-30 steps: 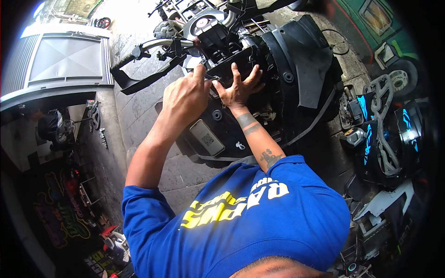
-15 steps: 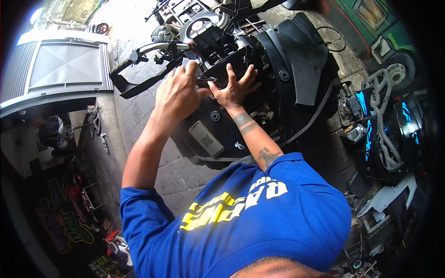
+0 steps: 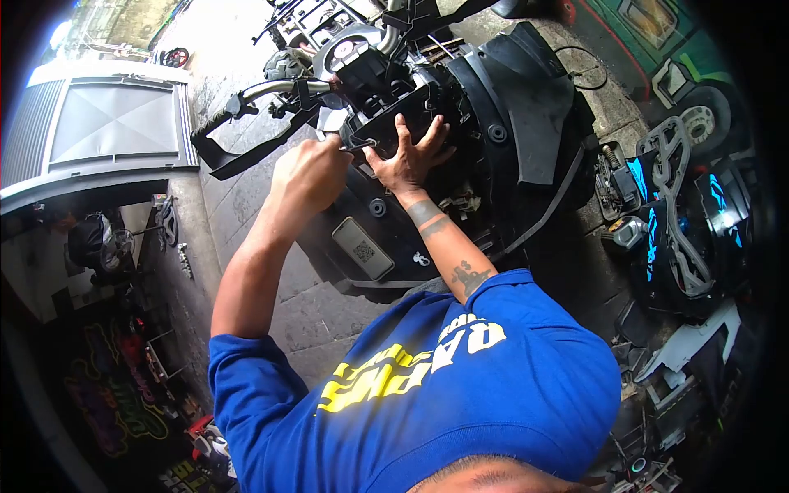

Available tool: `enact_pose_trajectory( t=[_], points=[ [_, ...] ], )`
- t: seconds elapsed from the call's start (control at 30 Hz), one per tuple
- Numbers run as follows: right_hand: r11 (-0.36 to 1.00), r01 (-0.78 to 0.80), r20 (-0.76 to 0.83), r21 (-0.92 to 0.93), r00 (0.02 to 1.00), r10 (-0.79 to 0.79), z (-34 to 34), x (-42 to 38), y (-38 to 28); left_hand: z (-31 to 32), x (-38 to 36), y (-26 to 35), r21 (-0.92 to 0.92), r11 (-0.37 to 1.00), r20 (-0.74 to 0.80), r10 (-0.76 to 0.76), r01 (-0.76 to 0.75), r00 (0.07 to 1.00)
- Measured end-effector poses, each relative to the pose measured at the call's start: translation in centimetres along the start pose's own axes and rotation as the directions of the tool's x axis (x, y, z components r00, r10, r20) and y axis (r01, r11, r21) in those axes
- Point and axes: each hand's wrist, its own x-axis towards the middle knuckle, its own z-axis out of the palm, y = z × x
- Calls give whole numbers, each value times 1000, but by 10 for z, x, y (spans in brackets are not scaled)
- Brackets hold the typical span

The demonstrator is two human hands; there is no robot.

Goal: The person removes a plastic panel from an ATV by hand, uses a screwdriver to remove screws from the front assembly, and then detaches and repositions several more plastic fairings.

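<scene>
My left hand (image 3: 312, 174) is curled into a fist beside the left edge of a black panel (image 3: 386, 125) at the front of a partly stripped motorcycle. Its fingertips are hidden, and what they grip cannot be made out. Just above the knuckles is a small pale, shiny patch (image 3: 331, 121). My right hand (image 3: 404, 168) lies with fingers spread, palm down, against the lower part of the same panel. Nearer my body, a light rectangle with a square code (image 3: 363, 249) sits on dark bodywork (image 3: 316, 238).
A handlebar with a black hand guard (image 3: 238, 158) extends left. Large dark bodywork (image 3: 534, 107) stands to the right. Loose motorcycle parts (image 3: 678, 222) lie further right, with a grey-white bracket (image 3: 690, 353) below them. A metal door (image 3: 115, 123) is at the left.
My left hand has closed from a looser, more open pose, its thumb no longer sticking out towards the right hand. My right hand stays spread on the panel. The whole view has shifted slightly.
</scene>
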Motion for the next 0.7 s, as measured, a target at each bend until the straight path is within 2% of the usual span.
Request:
enact_pose_trajectory(
  t=[0.03, 0.07, 0.1, 0.2, 0.23, 0.27, 0.3, 0.33, 0.4, 0.43, 0.47, 0.5, 0.53, 0.6, 0.63, 0.67, 0.7],
  points=[
    [1000, -4, 6, 1, 1000, 4, 0, 0, 0, 6, 0, -6, 106, 966, -101, 246, -236, 964],
    [1000, -5, 7, 0, 1000, 5, -1, 0, 0, 12, 1, -11, 231, 866, -169, 485, -444, 858],
    [1000, -4, 15, 2, 1000, 4, -2, 0, 1, 15, 3, -15, 287, 724, -273, 689, -627, 671],
    [1000, -3, 21, 9, 1000, 3, -2, 0, 0, 18, 6, -21, 227, 747, -258, 664, -625, 701],
    [1000, -9, 19, 8, 1000, 9, -2, 1, 0, 24, 11, -24, 105, 828, -335, 551, -551, 764],
    [1000, -8, 15, 9, 1000, 8, -1, 2, 0, 25, 16, -26, 107, 827, -337, 553, -552, 762],
    [1000, -11, 15, 10, 1000, 11, 0, 2, 0, 20, 18, -24, -130, 941, -262, 271, -312, 926],
    [1000, -16, 16, 11, 1000, 16, 0, 1, 0, 18, 18, -22, -331, 944, -113, -23, -15, 993],
    [1000, -15, 8, 11, 1000, 15, 2, 1, 1, 14, 17, -24, -260, 965, -83, 10, -31, 996],
    [1000, -9, 8, 10, 1000, 9, 1, 0, 1, 12, 15, -20, 17, 990, 7, 142, -142, 990],
    [1000, -11, 8, 11, 1000, 11, 1, 0, 2, 11, 12, -17, 282, 922, 126, 240, -267, 963],
    [1000, -8, 5, 10, 1000, 7, 0, 2, 1, 21, 7, -18, 410, 821, -64, 461, -397, 885],
    [1000, -6, 6, 7, 1000, 6, -2, 0, 0, 27, 3, -20, 411, 820, -60, 460, -398, 886],
    [1000, -12, 3, 20, 1000, 12, -1, 2, 0, 29, 7, -19, 541, 622, -61, 701, -567, 711],
    [999, -22, 14, 32, 1000, 22, -2, 0, 0, 26, 10, -20, 358, 787, -129, 575, -503, 808],
    [999, -27, 2, 37, 1000, 27, -1, -1, 0, 25, 14, -22, 369, 780, -127, 582, -506, 804],
    [999, -23, 6, 38, 1000, 22, -1, -1, 0, 22, 18, -22, 123, 945, -178, 323, -304, 930]
  ],
)
